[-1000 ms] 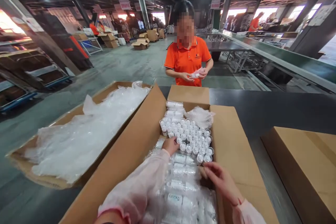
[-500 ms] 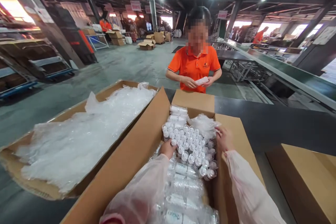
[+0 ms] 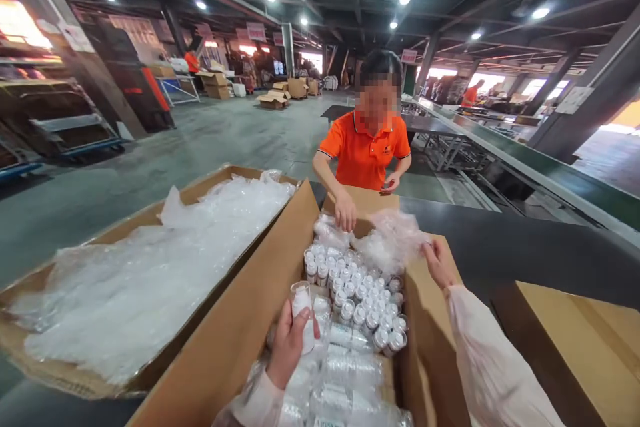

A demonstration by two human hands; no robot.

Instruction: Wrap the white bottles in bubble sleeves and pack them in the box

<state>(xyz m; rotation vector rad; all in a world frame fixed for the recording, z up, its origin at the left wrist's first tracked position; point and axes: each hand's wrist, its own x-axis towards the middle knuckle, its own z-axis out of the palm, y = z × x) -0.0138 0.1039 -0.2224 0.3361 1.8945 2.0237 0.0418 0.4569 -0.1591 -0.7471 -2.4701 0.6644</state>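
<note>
My left hand [image 3: 290,340] is closed around a white bottle [image 3: 302,303] with a clear cap, held above the near part of the open cardboard box [image 3: 235,310]. At the box's right flap, my right hand [image 3: 440,263] pinches the edge of a clear plastic wrap sheet [image 3: 393,240]. The sheet spreads over the far right of the bottles. Many white-capped bottles [image 3: 360,293] stand upright, packed together in the box. Nearer to me, several plastic-wrapped bottles [image 3: 353,368] lie on their sides.
Left of the box, a shallow cardboard tray [image 3: 107,233] is heaped with clear plastic wraps [image 3: 150,267]. A co-worker in an orange shirt [image 3: 370,150] reaches a hand [image 3: 345,210] into the box's far end. A closed carton [image 3: 575,347] sits at the right on the dark table [image 3: 490,240].
My left hand has lifted a bottle from the group and brought it nearer. My right hand has raised the plastic wrap sheet. The co-worker's hand has moved down into the box.
</note>
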